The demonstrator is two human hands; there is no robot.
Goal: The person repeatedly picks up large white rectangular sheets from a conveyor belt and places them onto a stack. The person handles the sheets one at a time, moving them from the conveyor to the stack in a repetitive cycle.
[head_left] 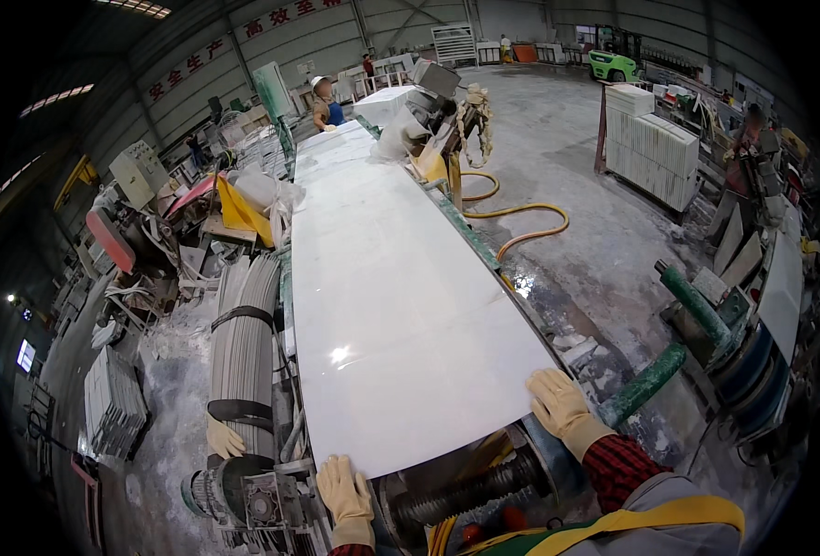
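A long, glossy white stone slab (401,306) lies flat on a machine bed and runs away from me. At its near right corner, my right hand (563,408) in a cream glove rests with fingers extended over the edge. Beside the near left corner is my left hand (343,496), also gloved, its fingers stretched out against the slab's edge. Whether either thumb hooks underneath is hidden. Below the slab's near edge, between my hands, a dark ribbed roller (466,486) shows. Another cream glove (225,435) lies against a strapped bundle of pale strips (243,343) left of the bed.
A motor (234,496) sits at the bed's near left; a green post (646,382) juts out at right. A yellow hose (521,211) loops over the wet floor. A co-worker (327,104) stands by the far end. Stacked slabs (651,148) and a green forklift (614,63) are beyond.
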